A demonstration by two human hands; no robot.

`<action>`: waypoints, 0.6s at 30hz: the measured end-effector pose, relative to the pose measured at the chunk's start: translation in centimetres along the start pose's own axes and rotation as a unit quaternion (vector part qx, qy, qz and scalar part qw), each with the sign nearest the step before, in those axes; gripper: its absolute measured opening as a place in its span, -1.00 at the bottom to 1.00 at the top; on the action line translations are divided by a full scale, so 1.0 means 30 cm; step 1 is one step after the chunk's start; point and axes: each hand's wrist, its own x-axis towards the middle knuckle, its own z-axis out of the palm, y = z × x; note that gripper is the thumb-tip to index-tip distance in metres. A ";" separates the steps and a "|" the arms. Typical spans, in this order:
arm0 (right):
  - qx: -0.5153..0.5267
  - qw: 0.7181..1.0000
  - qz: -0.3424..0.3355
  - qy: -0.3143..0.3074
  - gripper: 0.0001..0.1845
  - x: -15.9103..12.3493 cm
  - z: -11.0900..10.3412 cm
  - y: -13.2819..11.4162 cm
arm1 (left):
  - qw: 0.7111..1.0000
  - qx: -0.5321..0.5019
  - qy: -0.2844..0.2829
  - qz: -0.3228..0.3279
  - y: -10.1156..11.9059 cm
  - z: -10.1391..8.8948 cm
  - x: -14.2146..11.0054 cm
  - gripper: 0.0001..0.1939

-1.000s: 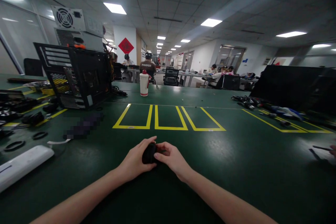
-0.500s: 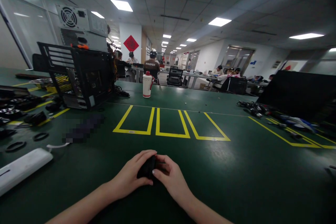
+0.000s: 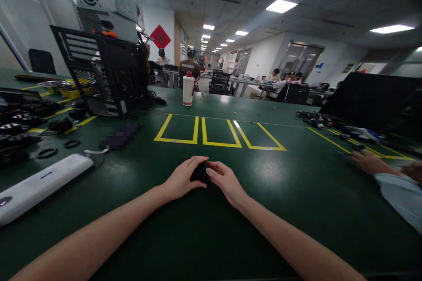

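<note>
Dark object (image 3: 199,174) — long axis unclear, between hands (image 3: 180,179) (image 3: 228,183)

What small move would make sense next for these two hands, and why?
Probably easing the right hand slightly aside while the left hand supports the small black object. The left fingers and thumb curve around it and the right fingertips are at its right edge, so together they hide much of it; a small opening might show it better.
</note>
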 end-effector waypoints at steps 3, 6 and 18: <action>-0.030 0.999 -0.036 -0.022 -0.68 -0.007 -0.006 0.005 | 1.000 0.007 0.007 0.005 0.005 0.006 -0.010 -0.36; -0.050 0.995 -0.065 -0.049 -0.67 -0.013 -0.015 0.005 | 0.999 0.020 0.023 0.009 0.009 0.014 -0.020 -0.36; -0.094 0.987 -0.121 -0.044 -0.75 -0.032 0.000 -0.009 | 0.999 0.021 0.041 0.019 0.025 0.025 -0.031 -0.34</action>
